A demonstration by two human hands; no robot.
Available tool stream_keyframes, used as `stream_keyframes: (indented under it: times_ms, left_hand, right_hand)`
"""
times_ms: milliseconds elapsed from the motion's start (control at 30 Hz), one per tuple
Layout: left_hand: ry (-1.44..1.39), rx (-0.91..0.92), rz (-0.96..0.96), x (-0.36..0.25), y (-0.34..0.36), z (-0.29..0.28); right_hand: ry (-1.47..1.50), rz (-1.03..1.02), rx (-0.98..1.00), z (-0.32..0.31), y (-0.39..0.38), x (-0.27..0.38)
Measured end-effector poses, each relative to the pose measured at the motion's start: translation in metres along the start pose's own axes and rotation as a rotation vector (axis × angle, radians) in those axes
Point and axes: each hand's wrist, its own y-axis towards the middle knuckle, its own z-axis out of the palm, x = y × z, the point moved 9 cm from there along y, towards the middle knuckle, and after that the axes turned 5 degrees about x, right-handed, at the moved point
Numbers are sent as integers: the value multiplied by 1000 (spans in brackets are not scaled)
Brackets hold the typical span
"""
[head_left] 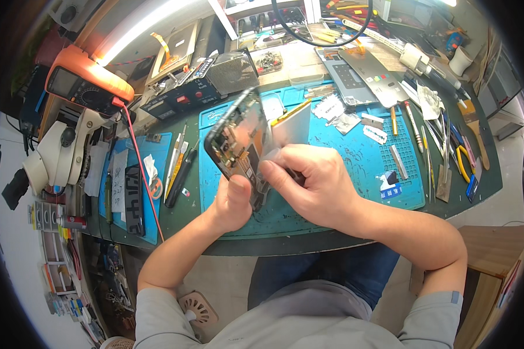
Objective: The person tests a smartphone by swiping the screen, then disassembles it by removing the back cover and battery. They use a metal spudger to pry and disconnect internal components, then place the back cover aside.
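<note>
My left hand (233,206) holds an opened smartphone body (232,132) tilted up above the blue work mat (361,174), its internal boards and gold flex parts showing. My right hand (311,186) is closed beside it, gripping a flat silver battery (291,125) with a yellow top edge, which stands out at an angle from the phone. A translucent, crumpled strip shows by my right thumb. Exactly what lies inside my right fingers is partly hidden.
An orange multimeter (81,86) with a red lead, a microscope stand (55,154) and a black bench device (192,90) are left. Metal plates (374,75), blades (374,132), tweezers, pliers (464,163) and a brush (474,125) lie right. Black pens (180,177) lie left of the mat.
</note>
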Motion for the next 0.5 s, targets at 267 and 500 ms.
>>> stream_keyframes:
  times_ms: [267,500]
  left_hand:
    - [36,-66,-57,8,-1,-13]
    - [-224,-4,-227,2,2,-13]
  right_hand:
    - [158,239,130,5,0,-16]
    - [-448,-214,-185,-67,26,40]
